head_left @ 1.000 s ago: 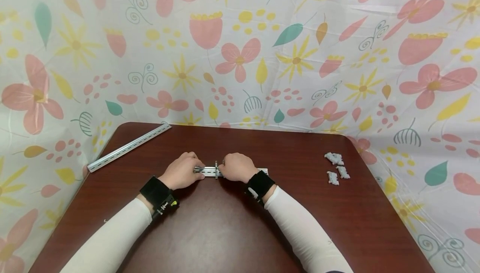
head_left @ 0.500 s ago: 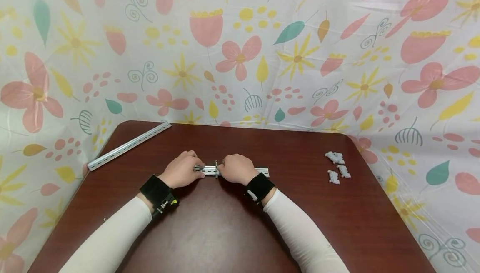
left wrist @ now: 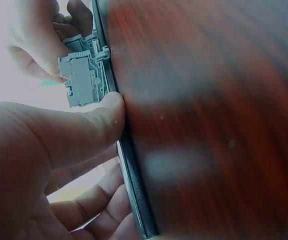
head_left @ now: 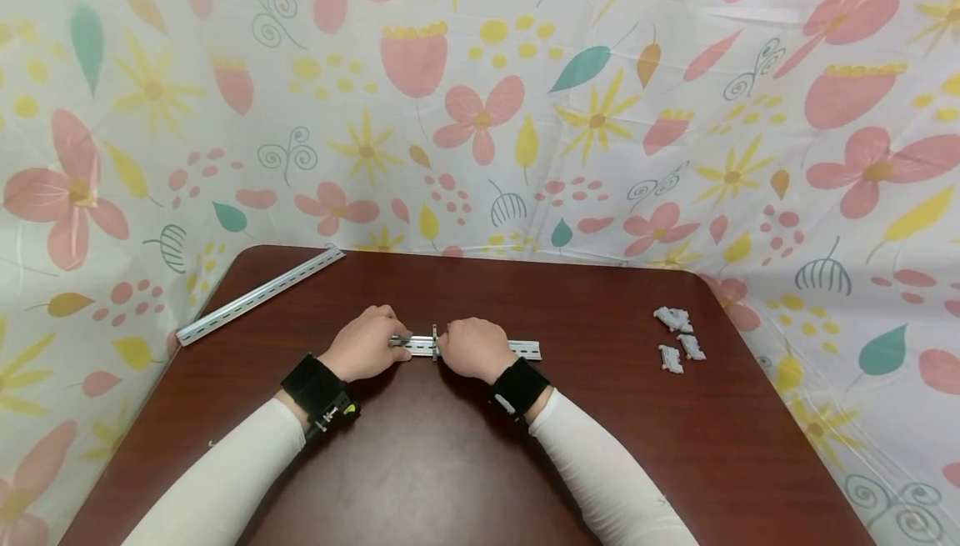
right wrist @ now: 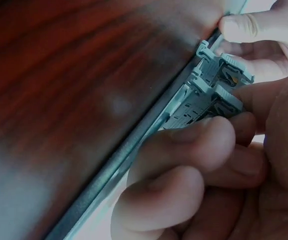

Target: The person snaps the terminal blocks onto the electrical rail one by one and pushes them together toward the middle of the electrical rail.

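A short silver slotted metal rail lies at the centre of the head view, bearing two flat grey plastic blocks. The left hand grips the rail between thumb and fingers; the right hand, fingers curled, pinches the nearer block. On the reddish-brown table, a long silver slotted strip lies left, small pale-grey plastic pieces right.

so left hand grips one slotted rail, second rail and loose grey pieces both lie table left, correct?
No, the loose grey pieces lie right, not left, per the head view. The left hand grips one slotted rail, and the second rail is at left.
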`<state>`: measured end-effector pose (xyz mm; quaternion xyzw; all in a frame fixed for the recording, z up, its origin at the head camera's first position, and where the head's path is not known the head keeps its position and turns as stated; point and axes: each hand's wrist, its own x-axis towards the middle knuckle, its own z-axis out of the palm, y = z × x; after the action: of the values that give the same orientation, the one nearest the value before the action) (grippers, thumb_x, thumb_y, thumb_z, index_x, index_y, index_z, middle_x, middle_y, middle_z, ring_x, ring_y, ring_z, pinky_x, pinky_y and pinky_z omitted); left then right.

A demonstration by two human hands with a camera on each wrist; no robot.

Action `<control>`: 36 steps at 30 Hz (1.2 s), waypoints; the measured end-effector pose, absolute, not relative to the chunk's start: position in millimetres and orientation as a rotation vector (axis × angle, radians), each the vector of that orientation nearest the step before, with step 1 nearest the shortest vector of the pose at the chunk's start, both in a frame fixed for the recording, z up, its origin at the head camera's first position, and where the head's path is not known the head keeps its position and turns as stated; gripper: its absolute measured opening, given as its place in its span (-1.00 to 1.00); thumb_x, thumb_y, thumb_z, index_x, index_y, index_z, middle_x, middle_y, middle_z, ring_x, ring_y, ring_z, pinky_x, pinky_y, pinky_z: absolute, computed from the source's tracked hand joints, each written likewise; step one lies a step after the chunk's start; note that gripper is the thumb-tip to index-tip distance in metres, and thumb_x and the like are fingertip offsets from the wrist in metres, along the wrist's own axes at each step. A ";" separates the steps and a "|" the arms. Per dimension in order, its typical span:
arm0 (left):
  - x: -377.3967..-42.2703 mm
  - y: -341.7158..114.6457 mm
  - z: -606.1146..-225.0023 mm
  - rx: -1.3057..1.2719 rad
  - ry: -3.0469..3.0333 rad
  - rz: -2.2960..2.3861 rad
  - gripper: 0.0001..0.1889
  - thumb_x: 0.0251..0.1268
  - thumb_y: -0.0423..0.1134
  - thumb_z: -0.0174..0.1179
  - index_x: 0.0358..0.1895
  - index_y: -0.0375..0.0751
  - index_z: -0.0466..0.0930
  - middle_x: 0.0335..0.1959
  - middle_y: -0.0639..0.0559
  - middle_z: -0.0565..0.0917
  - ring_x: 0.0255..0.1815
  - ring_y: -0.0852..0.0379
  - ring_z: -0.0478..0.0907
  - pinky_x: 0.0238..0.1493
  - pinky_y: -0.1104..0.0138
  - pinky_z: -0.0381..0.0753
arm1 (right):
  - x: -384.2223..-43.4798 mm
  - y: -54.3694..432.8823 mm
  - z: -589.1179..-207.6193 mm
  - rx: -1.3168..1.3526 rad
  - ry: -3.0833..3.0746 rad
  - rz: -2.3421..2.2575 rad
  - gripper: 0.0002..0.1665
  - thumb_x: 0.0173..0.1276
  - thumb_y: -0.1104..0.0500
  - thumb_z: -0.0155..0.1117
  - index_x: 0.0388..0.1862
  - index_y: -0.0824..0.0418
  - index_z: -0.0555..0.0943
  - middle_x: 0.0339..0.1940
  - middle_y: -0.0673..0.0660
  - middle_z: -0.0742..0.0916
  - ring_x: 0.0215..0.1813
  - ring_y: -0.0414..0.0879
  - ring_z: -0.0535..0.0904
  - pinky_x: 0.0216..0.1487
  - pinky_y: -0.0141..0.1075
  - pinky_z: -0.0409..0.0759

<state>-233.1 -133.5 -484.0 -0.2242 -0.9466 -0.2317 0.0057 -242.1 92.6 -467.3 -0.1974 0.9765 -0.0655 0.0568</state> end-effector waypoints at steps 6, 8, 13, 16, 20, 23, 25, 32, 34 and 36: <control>-233.4 -133.1 -483.9 -0.707 -2.959 -0.715 -0.74 0.33 -0.18 0.64 0.02 -0.15 0.93 -0.16 0.08 0.65 -0.07 0.03 0.54 -0.12 0.18 0.63 | -241.4 92.6 -470.0 -0.625 2.978 -0.155 -0.48 0.75 0.00 0.15 -0.51 0.09 0.67 -0.48 0.10 0.72 -0.39 0.03 0.72 -0.49 0.01 0.66; -233.9 -132.8 -484.3 -0.707 -2.959 -0.708 -0.74 0.33 -0.17 0.64 0.02 -0.15 0.93 -0.16 0.08 0.65 -0.07 0.03 0.54 -0.12 0.17 0.64 | -241.7 92.7 -471.0 -0.640 2.985 -0.127 -0.47 0.75 0.01 0.15 -0.54 0.07 0.64 -0.50 0.08 0.71 -0.41 0.01 0.71 -0.50 0.00 0.66; -234.3 -132.6 -484.9 -0.709 -2.959 -0.709 -0.74 0.33 -0.17 0.64 0.02 -0.15 0.93 -0.16 0.07 0.65 -0.06 0.03 0.55 -0.10 0.17 0.64 | -240.4 91.7 -471.6 -0.650 2.994 -0.085 -0.44 0.75 0.01 0.16 -0.60 0.04 0.58 -0.55 0.05 0.66 -0.45 -0.02 0.66 -0.53 -0.02 0.63; -234.4 -133.1 -485.3 -0.711 -2.955 -0.713 -0.74 0.33 -0.18 0.64 0.02 -0.15 0.93 -0.16 0.07 0.66 -0.06 0.02 0.55 -0.11 0.17 0.65 | -239.1 90.6 -471.7 -0.649 2.997 -0.056 -0.43 0.74 0.02 0.16 -0.61 0.04 0.56 -0.59 0.04 0.62 -0.51 -0.05 0.61 -0.57 -0.05 0.59; -234.2 -133.6 -485.5 -0.712 -2.953 -0.716 -0.74 0.33 -0.17 0.64 0.02 -0.15 0.93 -0.16 0.06 0.66 -0.06 0.02 0.55 -0.11 0.16 0.65 | -237.2 88.7 -472.7 -0.661 3.000 0.001 -0.44 0.75 0.04 0.17 -0.60 0.04 0.56 -0.64 0.03 0.57 -0.57 -0.06 0.55 -0.62 -0.08 0.57; -233.8 -133.8 -485.3 -0.713 -2.956 -0.718 -0.74 0.34 -0.17 0.63 0.02 -0.15 0.93 -0.15 0.06 0.65 -0.07 0.02 0.55 -0.11 0.16 0.65 | -235.4 87.5 -473.5 -0.651 3.007 0.008 -0.45 0.74 0.04 0.18 -0.59 0.04 0.58 -0.64 0.03 0.57 -0.57 -0.06 0.56 -0.61 -0.06 0.58; -233.5 -133.9 -485.1 -0.713 -2.960 -0.720 -0.74 0.35 -0.17 0.63 0.03 -0.14 0.93 -0.15 0.06 0.65 -0.06 0.02 0.55 -0.11 0.16 0.65 | -234.1 87.0 -473.9 -0.640 3.008 0.005 -0.46 0.75 0.04 0.17 -0.58 0.05 0.58 -0.63 0.03 0.58 -0.55 -0.04 0.58 -0.59 -0.05 0.60; -233.0 -134.6 -484.1 -0.705 -2.958 -0.726 -0.75 0.34 -0.18 0.63 0.02 -0.14 0.94 -0.15 0.06 0.66 -0.07 0.03 0.55 -0.13 0.16 0.64 | -230.5 88.9 -471.3 -0.657 3.000 0.001 -0.47 0.74 0.05 0.17 -0.59 0.03 0.55 -0.61 0.01 0.57 -0.55 -0.06 0.57 -0.59 -0.06 0.58; -232.8 -134.5 -483.8 -0.704 -2.962 -0.722 -0.75 0.34 -0.17 0.63 0.01 -0.14 0.94 -0.16 0.07 0.66 -0.08 0.04 0.55 -0.13 0.17 0.64 | -229.6 90.3 -470.9 -0.668 3.008 -0.004 -0.46 0.73 0.05 0.18 -0.60 0.02 0.54 -0.60 0.01 0.56 -0.55 -0.07 0.55 -0.60 -0.06 0.56; -233.0 -134.2 -483.7 -0.703 -2.965 -0.719 -0.75 0.34 -0.17 0.64 0.01 -0.13 0.94 -0.16 0.07 0.66 -0.07 0.04 0.55 -0.12 0.17 0.64 | -228.5 91.1 -470.3 -0.678 3.019 -0.009 -0.45 0.73 0.04 0.18 -0.61 0.02 0.54 -0.58 0.01 0.56 -0.54 -0.07 0.56 -0.60 -0.06 0.56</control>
<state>-233.0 -134.2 -483.7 -0.2245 -0.9470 -0.2297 0.0055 -228.5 91.1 -470.3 -0.2191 0.9754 -0.0030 0.0239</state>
